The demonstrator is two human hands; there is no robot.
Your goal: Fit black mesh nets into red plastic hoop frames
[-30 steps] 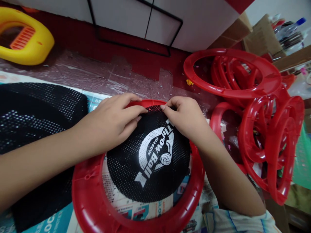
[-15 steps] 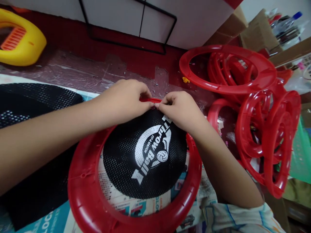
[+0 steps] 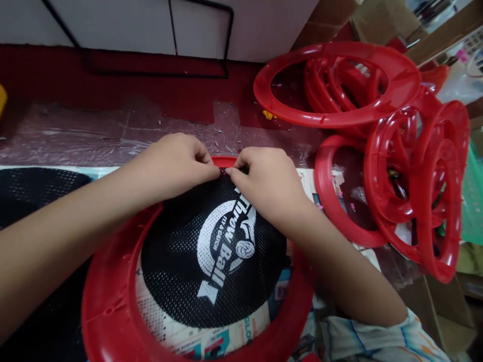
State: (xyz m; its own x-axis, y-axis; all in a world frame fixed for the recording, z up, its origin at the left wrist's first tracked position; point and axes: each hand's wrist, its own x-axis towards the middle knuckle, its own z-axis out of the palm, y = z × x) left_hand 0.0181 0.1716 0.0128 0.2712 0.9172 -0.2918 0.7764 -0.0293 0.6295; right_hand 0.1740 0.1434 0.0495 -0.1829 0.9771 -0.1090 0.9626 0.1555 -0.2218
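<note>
Head view: right hand partly hides the black mesh.

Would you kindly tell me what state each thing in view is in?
Red ring, lying on printed paper
Printed mesh, spread, print up, short of the ring's near side
Left hand, fingers bent, thumb at the mesh's far edge
Right hand, likewise
Spare red rings, piled, several tilted
Other black mesh, partly hidden

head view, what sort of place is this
Probably a small workshop or assembly area: similar red plastic rings lie heaped together, cardboard boxes stand behind, and both hands work at black mesh printed "Throw Ball".
</note>
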